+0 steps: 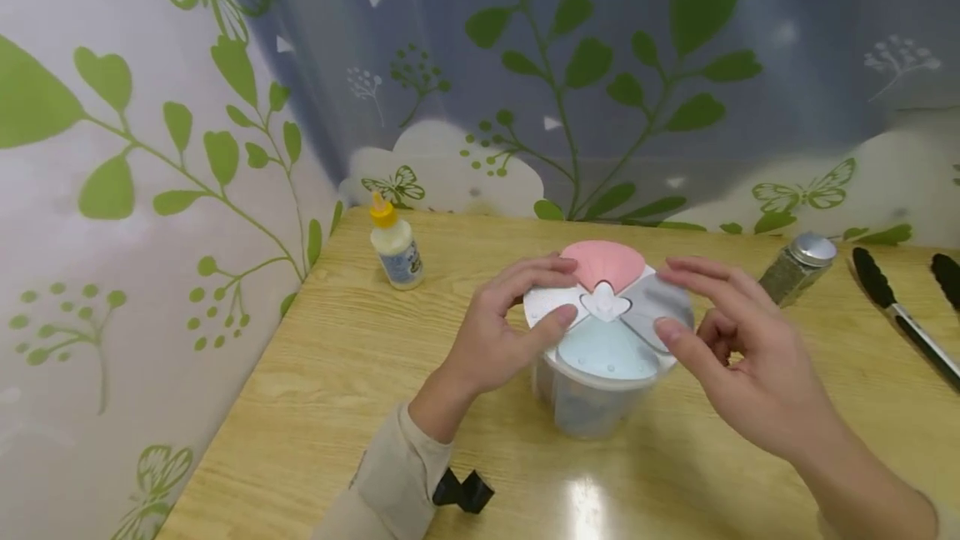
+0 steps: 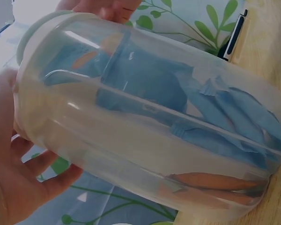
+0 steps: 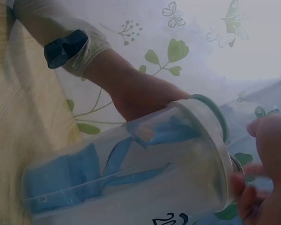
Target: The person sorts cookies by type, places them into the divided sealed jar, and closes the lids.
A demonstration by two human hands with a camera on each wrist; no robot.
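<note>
A clear lidded storage container [image 1: 600, 407] stands upright on the table, with blue packets [image 2: 145, 79] and orange-brown packets [image 2: 215, 183] inside. Its round lid is made of petal-shaped flaps: a pink flap [image 1: 603, 263], a pale blue flap [image 1: 607, 350], a grey flap [image 1: 660, 307] and a white one. My left hand [image 1: 502, 323] grips the lid's left side, thumb on top and fingers around the far edge. My right hand [image 1: 750, 348] is at the grey flap, fingertips near its edge; in the right wrist view its thumb stands off the lid and the fingers are blurred.
A small bottle with a yellow nozzle cap [image 1: 397, 248] stands at the back left. To the right are a glass jar with a silver lid [image 1: 798, 269] and black-tipped tongs [image 1: 896, 315]. Behind hangs a leaf-patterned curtain [image 1: 600, 90].
</note>
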